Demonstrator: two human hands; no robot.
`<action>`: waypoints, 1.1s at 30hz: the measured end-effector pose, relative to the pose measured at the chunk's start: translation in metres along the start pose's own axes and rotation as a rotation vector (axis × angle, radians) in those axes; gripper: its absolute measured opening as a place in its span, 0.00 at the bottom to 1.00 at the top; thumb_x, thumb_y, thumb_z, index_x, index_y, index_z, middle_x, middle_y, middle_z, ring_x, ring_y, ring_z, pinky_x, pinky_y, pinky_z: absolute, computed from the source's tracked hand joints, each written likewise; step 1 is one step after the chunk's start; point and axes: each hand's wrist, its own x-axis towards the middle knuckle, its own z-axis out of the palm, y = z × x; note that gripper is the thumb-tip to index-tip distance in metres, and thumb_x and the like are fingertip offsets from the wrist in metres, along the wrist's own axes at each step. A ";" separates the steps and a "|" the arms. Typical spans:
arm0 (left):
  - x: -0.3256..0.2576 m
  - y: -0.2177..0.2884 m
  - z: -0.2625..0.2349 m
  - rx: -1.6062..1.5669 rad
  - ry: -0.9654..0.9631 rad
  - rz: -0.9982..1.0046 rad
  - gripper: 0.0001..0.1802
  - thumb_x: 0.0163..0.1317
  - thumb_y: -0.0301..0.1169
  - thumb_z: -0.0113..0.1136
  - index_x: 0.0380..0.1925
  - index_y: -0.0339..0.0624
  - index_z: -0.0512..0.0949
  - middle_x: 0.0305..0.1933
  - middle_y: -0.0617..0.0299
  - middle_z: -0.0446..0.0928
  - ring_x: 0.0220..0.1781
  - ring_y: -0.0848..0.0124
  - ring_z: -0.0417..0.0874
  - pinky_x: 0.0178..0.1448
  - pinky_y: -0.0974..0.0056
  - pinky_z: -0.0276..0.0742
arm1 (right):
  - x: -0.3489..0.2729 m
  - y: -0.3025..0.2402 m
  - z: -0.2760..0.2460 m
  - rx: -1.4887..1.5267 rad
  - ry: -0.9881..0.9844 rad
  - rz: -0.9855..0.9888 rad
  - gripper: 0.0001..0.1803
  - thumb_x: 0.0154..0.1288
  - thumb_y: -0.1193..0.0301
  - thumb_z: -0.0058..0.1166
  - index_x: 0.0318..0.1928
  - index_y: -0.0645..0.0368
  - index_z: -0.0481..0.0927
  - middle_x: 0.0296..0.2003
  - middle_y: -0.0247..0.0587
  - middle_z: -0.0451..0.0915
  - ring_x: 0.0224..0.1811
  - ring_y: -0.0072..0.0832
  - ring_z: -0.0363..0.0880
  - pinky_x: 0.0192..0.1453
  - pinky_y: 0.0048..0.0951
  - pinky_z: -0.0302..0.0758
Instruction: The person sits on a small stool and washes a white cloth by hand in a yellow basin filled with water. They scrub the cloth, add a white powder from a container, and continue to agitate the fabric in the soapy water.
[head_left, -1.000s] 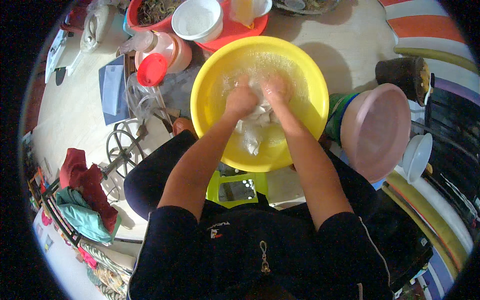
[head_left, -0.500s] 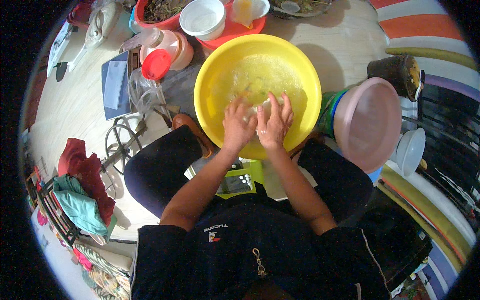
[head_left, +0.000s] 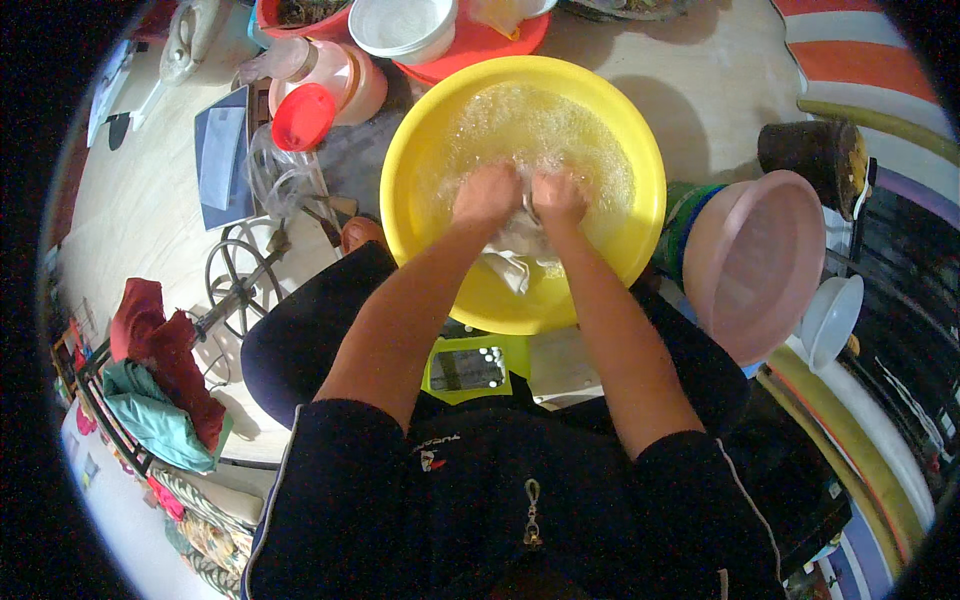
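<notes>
While submerged in suds inside yellow basin (head_left: 420,130), white cloth (head_left: 515,255) bunched between left hand (head_left: 487,195) and right hand (head_left: 558,196), both clenched on it, trailing bodyward, equally near each.

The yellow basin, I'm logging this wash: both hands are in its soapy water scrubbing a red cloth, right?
Not quite. The head view shows the left hand and right hand in the yellow basin's soapy water, but the cloth is white, not red.
</notes>
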 end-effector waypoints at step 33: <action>-0.016 -0.002 0.021 0.160 0.188 0.167 0.21 0.60 0.42 0.45 0.51 0.46 0.70 0.50 0.47 0.71 0.58 0.48 0.65 0.54 0.42 0.63 | -0.016 -0.010 -0.057 0.094 -0.465 0.076 0.22 0.62 0.55 0.41 0.49 0.55 0.75 0.48 0.57 0.71 0.48 0.50 0.72 0.51 0.49 0.66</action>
